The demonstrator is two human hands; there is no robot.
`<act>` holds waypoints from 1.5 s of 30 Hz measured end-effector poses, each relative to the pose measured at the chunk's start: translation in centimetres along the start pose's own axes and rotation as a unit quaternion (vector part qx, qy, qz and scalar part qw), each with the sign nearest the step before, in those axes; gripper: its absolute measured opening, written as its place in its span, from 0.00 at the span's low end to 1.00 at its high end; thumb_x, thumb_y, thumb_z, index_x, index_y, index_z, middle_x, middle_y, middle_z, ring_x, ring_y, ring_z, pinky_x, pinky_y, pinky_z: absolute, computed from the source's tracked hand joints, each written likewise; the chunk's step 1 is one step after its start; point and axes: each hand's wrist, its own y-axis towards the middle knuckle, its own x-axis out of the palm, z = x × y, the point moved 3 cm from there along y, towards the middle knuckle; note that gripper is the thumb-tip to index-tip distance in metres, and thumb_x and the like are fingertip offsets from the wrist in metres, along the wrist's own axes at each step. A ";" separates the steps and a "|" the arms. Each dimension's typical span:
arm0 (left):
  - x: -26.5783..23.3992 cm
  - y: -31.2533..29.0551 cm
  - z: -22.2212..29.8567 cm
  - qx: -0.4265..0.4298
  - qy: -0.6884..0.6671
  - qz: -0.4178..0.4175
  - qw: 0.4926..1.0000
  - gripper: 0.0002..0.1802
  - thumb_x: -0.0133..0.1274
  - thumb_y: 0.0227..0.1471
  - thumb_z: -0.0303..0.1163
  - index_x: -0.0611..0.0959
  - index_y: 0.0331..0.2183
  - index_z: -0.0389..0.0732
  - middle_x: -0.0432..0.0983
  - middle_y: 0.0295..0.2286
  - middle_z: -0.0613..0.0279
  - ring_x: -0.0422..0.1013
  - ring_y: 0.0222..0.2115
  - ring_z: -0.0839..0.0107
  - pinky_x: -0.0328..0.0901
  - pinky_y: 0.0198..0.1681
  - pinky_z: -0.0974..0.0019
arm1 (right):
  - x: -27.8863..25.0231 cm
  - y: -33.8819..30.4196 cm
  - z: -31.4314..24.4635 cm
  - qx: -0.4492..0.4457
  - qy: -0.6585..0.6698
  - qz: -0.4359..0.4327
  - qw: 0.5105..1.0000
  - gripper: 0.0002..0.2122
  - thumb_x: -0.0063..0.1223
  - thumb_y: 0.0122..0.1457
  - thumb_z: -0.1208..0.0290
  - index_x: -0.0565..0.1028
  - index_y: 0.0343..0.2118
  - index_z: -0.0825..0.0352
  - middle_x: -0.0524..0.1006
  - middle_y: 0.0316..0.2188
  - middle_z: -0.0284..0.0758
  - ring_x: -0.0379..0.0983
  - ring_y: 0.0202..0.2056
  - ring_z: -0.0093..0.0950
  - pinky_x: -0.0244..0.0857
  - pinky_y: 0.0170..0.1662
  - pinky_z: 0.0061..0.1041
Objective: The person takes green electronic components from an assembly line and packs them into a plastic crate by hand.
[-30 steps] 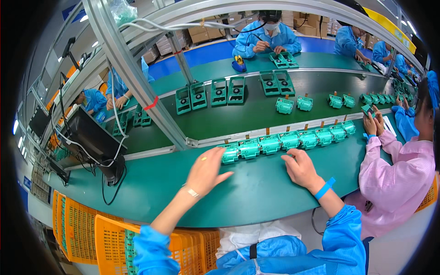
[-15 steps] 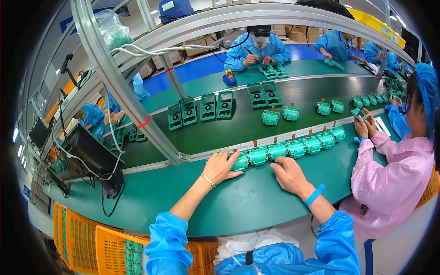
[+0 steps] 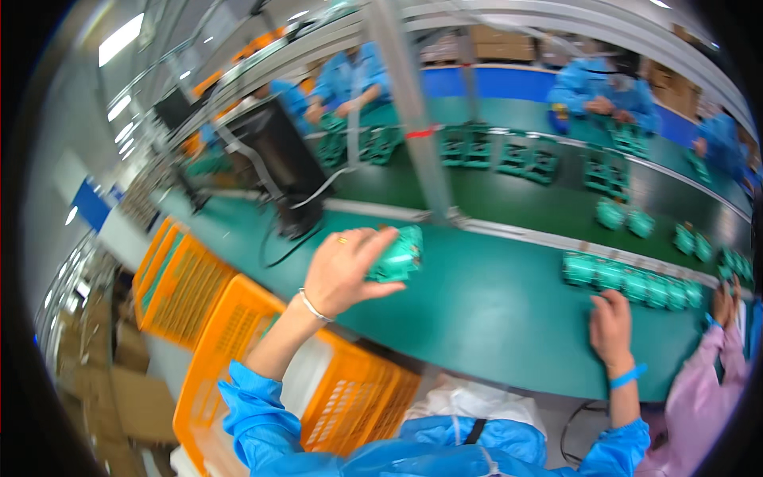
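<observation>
Green bench (image 3: pixel 493 310) runs across in front of me, its near edge curving past my lap; a darker conveyor belt (image 3: pixel 509 195) runs along its far edge behind a pale rail. Orange crates (image 3: pixel 214 318) stand below the bench's near edge on my left side, slatted sides showing. Black monitor (image 3: pixel 278 163) sits on the bench toward its left end, cables trailing off it. Grey post (image 3: pixel 413 111) rises from the far edge of the bench near the middle. My left hand (image 3: pixel 346 270) is raised over the near-left part of the bench, fingers closed around a green plastic part (image 3: pixel 396 256) held clear of the surface, a thin bracelet at the wrist. My right hand (image 3: pixel 610 327) lies flat on the bench toward its right end, fingers loosely spread and holding nothing, fingertips just beside a row of green parts (image 3: pixel 628 280) lined up near the far edge. Blue band (image 3: pixel 628 375) on that wrist.
</observation>
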 end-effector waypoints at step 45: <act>14.4 -43.9 -7.6 -0.519 0.173 -0.179 0.818 0.41 0.63 0.52 0.54 0.69 0.60 0.43 0.72 0.42 0.47 0.74 0.40 0.45 0.69 0.43 0.48 | -0.1 0.0 -0.6 0.070 0.022 -0.013 0.997 0.17 0.52 0.56 0.90 0.73 0.49 0.74 0.68 0.50 0.49 0.71 0.47 0.45 0.68 0.51 0.36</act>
